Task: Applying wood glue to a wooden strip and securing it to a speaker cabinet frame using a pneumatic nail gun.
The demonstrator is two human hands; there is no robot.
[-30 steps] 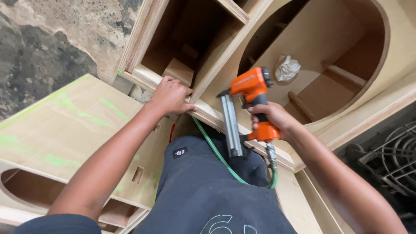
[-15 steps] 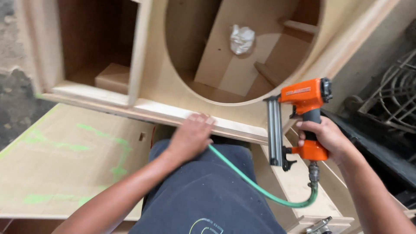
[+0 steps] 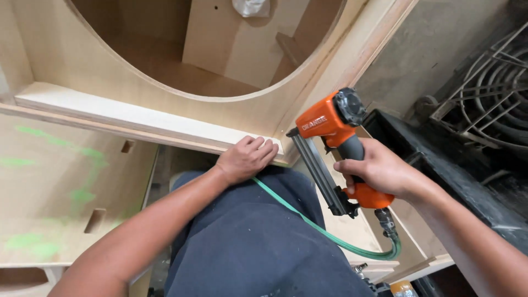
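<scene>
Closest to me is the person's lap in dark trousers, with a green hose running across it from under the left hand to the foot of the tool's handle. The right hand is clamped around the grip of an orange nail gun, wrist bent so the body tilts up and the long magazine slants down toward the lap. The nose sits just beside the corner of the wooden strip, though I cannot tell whether it touches. The left hand lies flat with fingers together, pressing on the near end of that strip, grasping nothing. The two hands are apart, the gun's nose between them.

The strip lies along the lower edge of the big plywood box just past the left hand. I'd say it is seated in place and being held for fastening; no nail heads show, so the nailing looks undone. Beyond the hands, the round cutout opens into the box. Left of the left arm rests a green-smudged panel; past the right hand, a metal grille.
</scene>
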